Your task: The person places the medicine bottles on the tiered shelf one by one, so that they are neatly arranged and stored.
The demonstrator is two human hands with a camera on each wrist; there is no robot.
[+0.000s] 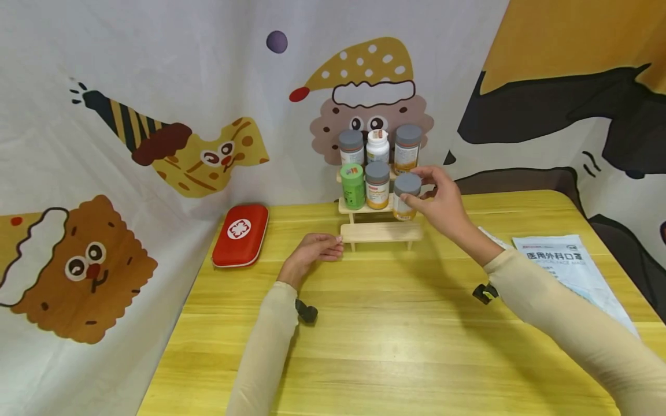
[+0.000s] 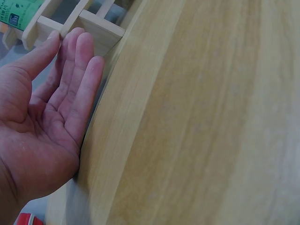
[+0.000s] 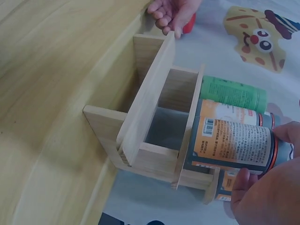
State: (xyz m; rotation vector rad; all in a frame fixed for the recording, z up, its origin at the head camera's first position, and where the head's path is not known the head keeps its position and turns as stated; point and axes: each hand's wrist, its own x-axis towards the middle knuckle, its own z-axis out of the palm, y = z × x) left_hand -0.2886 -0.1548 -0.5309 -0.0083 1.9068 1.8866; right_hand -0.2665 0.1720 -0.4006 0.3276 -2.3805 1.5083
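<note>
My right hand [image 1: 441, 199] grips a grey-lidded supplement jar [image 1: 407, 199] between thumb and fingers, at the right end of the middle step of a small wooden tiered rack [image 1: 382, 232]. In the right wrist view the jar's orange-and-white label [image 3: 232, 143] with a barcode shows. Beside it on that step stand another grey-lidded jar [image 1: 377, 188] and a green bottle [image 1: 353, 188]. My left hand [image 1: 317, 248] rests at the left end of the rack's lowest step, its thumb tip touching the wood and its fingers fairly straight in the left wrist view.
The top step bears two grey-lidded jars [image 1: 407, 150] and a white bottle [image 1: 377, 149] between them. A red zip case [image 1: 240, 236] lies at the table's back left. A face mask packet [image 1: 577, 271] lies at the right. Behind the table [image 1: 364, 335] hangs a printed cloth [image 1: 218, 69].
</note>
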